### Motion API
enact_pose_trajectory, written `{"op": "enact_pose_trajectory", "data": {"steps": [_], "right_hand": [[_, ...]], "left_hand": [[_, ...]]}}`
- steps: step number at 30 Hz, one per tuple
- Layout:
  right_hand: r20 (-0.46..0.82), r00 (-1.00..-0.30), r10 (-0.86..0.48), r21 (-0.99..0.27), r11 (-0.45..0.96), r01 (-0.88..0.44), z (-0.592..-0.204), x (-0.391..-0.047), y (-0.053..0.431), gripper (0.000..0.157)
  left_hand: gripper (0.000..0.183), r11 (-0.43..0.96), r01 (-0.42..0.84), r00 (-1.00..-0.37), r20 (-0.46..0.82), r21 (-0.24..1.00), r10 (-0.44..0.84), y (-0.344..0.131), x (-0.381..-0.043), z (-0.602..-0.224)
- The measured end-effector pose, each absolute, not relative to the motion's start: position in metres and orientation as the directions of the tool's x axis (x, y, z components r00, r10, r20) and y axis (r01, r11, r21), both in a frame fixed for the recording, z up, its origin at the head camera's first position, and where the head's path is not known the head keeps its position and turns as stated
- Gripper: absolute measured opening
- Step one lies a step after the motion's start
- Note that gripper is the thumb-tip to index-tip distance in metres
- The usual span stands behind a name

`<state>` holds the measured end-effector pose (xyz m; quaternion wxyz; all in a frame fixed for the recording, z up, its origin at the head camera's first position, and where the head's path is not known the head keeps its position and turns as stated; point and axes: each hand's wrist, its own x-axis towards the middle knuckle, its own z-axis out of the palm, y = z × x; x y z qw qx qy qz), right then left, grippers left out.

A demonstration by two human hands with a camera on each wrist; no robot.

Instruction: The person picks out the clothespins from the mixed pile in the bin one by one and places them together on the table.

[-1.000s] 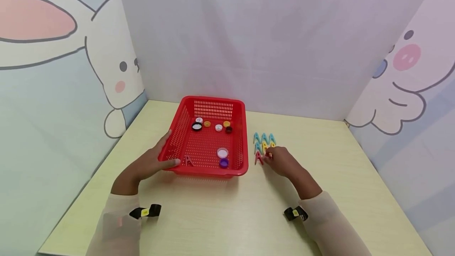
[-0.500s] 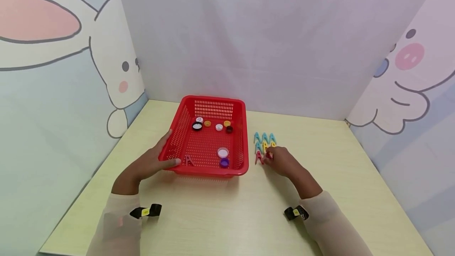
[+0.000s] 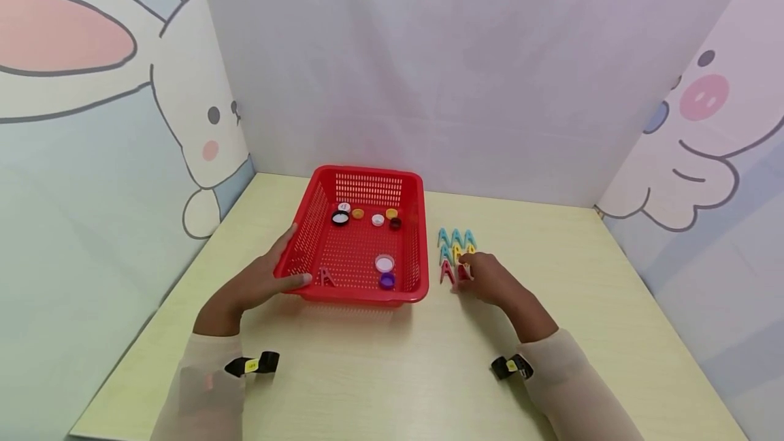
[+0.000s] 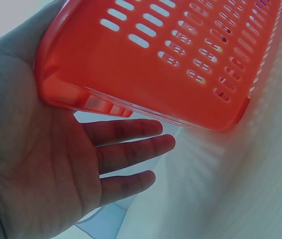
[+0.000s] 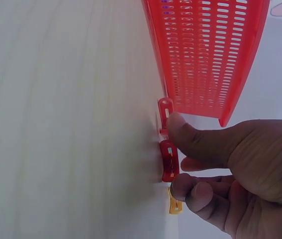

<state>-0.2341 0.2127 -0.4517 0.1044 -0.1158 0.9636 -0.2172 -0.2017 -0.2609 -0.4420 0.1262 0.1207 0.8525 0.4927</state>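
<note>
My left hand (image 3: 260, 280) rests at the near left corner of the red basket (image 3: 367, 295). Its thumb lies over the rim, while the other fingers stretch straight along the outside, as the left wrist view (image 4: 46, 164) shows. To the basket's right, my right hand (image 3: 488, 278) is low over the table with thumb and fingertips parted around a red clothespin (image 5: 169, 160). Left of this lies another red clothespin (image 3: 448, 273). Yellow clothespins (image 3: 456, 254) and several light blue clothespins (image 3: 456, 237) form the rows behind, partly covered by my right fingers.
Inside the basket lie a red clothespin (image 3: 326, 277), a purple cap (image 3: 387, 281), a clear-rimmed white cap (image 3: 384, 263) and several other small caps. A grey-white wall (image 3: 429, 73) closes off the back of the table (image 3: 392, 373), with cartoon-printed walls at both sides.
The right thumb has drawn toward the table's near side, away from the fingertips, and the red clothespin now shows between them beside the other red one. My left hand and the basket stay put.
</note>
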Motion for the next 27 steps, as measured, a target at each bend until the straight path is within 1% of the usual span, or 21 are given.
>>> {"op": "enact_pose_trajectory", "data": {"steps": [5,10,14,19,24,27], "right_hand": [[-0.186,-0.951,-0.247,-0.464,0.875,-0.136,-0.451,-0.232,0.214,0.057],[-0.196,-0.952,-0.235,-0.48,0.87,-0.116,-0.45,-0.233,0.215,0.062],[-0.178,-0.954,-0.242,-0.482,0.866,-0.13,-0.447,-0.234,0.216,0.063],[-0.124,-0.959,-0.254,-0.479,0.862,-0.166,-0.436,-0.232,0.217,0.06],[-0.111,-0.961,-0.252,-0.525,0.836,-0.159,-0.423,-0.229,0.216,0.06],[-0.083,-0.956,-0.28,-0.543,0.817,-0.192,-0.413,-0.229,0.214,0.059]], "left_hand": [[0.126,0.479,0.084,-0.936,-0.095,0.874,0.338,-0.26,-0.203,-0.442],[0.126,0.474,0.084,-0.936,-0.094,0.876,0.34,-0.259,-0.203,-0.443],[0.125,0.478,0.088,-0.934,-0.095,0.874,0.345,-0.259,-0.204,-0.443],[0.125,0.471,0.093,-0.933,-0.089,0.877,0.349,-0.259,-0.206,-0.444],[0.124,0.457,0.102,-0.929,-0.08,0.884,0.362,-0.261,-0.205,-0.446],[0.124,0.463,0.1,-0.931,-0.082,0.881,0.357,-0.263,-0.205,-0.446]]}}
